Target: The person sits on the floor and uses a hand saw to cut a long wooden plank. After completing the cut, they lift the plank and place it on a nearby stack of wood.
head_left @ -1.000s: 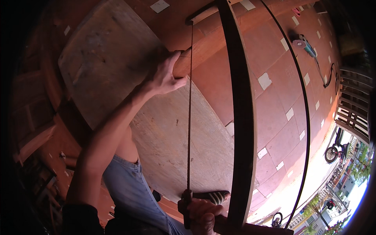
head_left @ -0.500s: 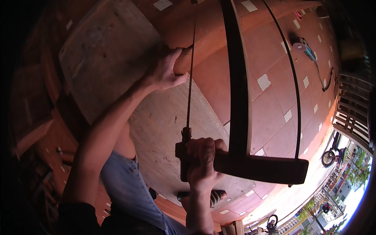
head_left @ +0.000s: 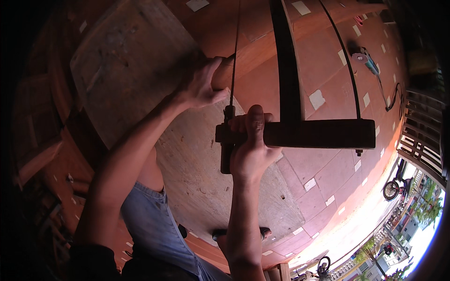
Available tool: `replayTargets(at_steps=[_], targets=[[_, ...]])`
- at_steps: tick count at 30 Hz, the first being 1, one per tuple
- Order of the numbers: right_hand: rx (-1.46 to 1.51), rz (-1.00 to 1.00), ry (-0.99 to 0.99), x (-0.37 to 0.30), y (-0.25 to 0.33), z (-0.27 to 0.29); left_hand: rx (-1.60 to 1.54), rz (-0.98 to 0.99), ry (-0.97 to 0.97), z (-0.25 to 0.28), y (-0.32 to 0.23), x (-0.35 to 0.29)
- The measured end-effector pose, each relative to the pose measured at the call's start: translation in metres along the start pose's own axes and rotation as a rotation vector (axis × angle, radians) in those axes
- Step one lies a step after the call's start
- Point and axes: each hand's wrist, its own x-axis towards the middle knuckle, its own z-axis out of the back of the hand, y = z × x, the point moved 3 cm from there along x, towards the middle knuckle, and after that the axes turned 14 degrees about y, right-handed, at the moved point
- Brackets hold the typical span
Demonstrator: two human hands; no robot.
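My right hand [head_left: 253, 152] is closed round the handle end of a wooden frame saw [head_left: 328, 134]. Its thin blade [head_left: 236, 51] runs away from me across a reddish wooden piece [head_left: 258, 50], near that piece's end. Whether the teeth have cut into the wood is too dark to tell. With fingers wrapped about the end of the wooden piece, my left hand [head_left: 202, 85] presses it at the edge of a worn wooden board [head_left: 192, 159], just left of the blade. The fingers' undersides are hidden.
An angle grinder [head_left: 369, 63] with a cord lies on the red tiled floor [head_left: 323, 164] at the right. Dark timber pieces [head_left: 42, 157] stand at the left. Beyond the shade are a slatted wooden item [head_left: 424, 133] and a motorbike [head_left: 396, 185].
My right hand and the frame saw have moved away from me, up the picture, shifting slightly right. My left hand stays almost in place on the wooden piece.
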Motion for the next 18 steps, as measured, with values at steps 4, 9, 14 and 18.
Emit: replayTargets(at_steps=[4,9,14,18], targets=[[-0.051,-0.072,-0.005,-0.056,0.023,0.007,-0.03,-0.046,-0.008,0.005,0.004,0.0],[0.036,-0.076,0.084,-0.209,0.065,0.044,-0.069,-0.025,-0.025,-0.006,0.002,-0.002],[0.067,-0.085,0.093,-0.164,0.043,0.031,-0.1,0.047,-0.008,0.001,0.004,-0.01],[0.02,0.026,-0.002,-0.027,-0.014,0.005,-0.013,-0.025,-0.016,0.002,0.0,-0.01]])
